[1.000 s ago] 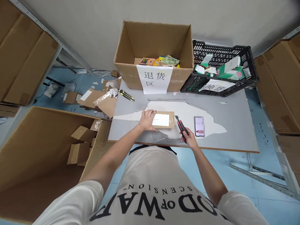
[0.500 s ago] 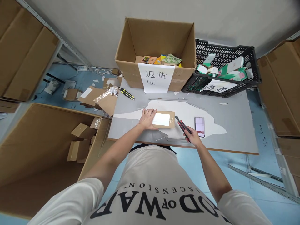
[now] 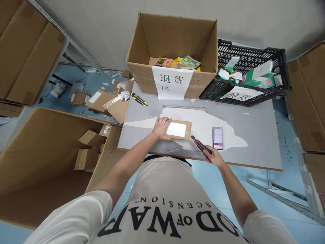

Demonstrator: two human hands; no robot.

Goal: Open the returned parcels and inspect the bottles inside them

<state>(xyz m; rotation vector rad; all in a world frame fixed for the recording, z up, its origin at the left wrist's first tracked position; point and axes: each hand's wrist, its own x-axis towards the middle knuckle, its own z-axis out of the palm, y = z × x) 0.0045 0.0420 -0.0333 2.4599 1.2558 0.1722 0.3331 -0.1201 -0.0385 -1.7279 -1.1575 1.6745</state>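
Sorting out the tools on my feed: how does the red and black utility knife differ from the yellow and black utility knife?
The red and black utility knife is gripped in the right hand near the table's front edge; the yellow and black utility knife lies untouched at the grey table's far left corner. The red one points at the flat brown cardboard parcel under the left hand; the yellow one lies beside the big open cardboard box. Both are slim cutters.

Warehouse returns station, labelled carton (image 3: 172, 51), black crate (image 3: 254, 71) (paper signs), shelved boxes (image 3: 25, 51)
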